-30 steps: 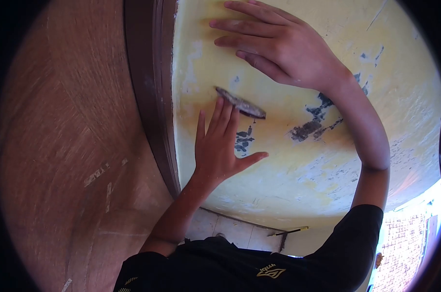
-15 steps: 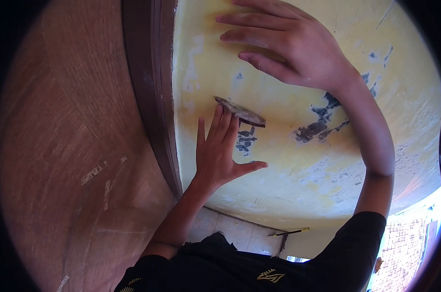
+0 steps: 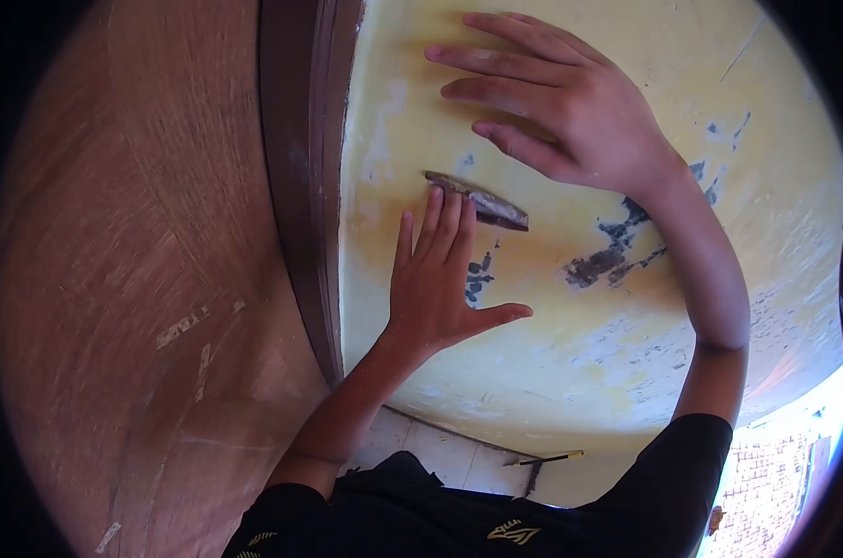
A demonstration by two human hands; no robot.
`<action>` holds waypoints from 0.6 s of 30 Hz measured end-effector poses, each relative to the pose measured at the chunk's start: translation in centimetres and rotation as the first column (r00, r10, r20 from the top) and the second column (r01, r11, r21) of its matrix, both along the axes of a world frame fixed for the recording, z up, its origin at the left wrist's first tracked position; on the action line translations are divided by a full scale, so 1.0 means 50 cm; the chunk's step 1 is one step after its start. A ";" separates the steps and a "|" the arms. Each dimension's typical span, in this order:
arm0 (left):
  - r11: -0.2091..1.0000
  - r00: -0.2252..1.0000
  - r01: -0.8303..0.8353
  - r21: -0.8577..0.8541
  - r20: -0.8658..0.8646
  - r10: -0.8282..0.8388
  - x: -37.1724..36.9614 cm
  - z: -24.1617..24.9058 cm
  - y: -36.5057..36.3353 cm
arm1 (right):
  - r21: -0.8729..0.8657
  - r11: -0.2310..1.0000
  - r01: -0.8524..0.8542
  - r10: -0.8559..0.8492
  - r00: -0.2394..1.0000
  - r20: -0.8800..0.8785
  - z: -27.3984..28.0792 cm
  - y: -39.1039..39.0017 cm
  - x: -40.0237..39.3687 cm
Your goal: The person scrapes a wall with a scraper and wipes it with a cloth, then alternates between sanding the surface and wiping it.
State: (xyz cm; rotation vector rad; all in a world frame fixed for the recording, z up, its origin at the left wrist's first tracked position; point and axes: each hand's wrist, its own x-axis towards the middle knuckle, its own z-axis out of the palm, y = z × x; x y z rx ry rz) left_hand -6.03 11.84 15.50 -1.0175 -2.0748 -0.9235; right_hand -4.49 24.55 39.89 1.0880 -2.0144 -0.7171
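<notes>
My left hand [image 3: 432,279] lies nearly flat against the yellow wall [image 3: 421,372], thumb spread out to the right. Its fingertips press a worn, brown-grey folded piece of sandpaper [image 3: 500,210] to the surface; the strip sticks out past the fingers on the right. Just below the strip, a dark chipped patch [image 3: 478,282] shows beside the hand. Higher up, my right hand [image 3: 570,116] is open with its fingers spread over the wall, holding nothing. Whether its fingertips touch the wall is hard to tell.
A dark brown frame [image 3: 311,186] borders the wall on the left, beside a brown wood-grained panel [image 3: 179,232]. A larger dark bare patch [image 3: 600,262] lies under the right forearm. Below are pale floor tiles [image 3: 440,454] and a yellow-black stick-like thing [image 3: 556,458].
The left hand and sandpaper have slid a little upward along the wall. The whole view has shifted slightly; the right hand stays at about the same place on the wall.
</notes>
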 end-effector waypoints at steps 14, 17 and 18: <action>1.000 0.997 -0.016 0.008 -0.077 0.016 -0.027 0.022 -0.018 | 0.052 0.997 0.056 -0.055 0.998 -0.015 0.004 -0.004 0.005; 0.997 0.984 0.004 0.079 -0.177 0.010 -0.048 0.092 -0.016 | -0.010 0.999 0.039 -0.039 0.999 0.016 -0.002 0.014 -0.005; 0.996 0.977 0.014 0.084 -0.214 0.005 -0.050 0.104 -0.016 | -0.047 0.999 0.021 -0.020 0.999 0.033 -0.004 0.020 -0.009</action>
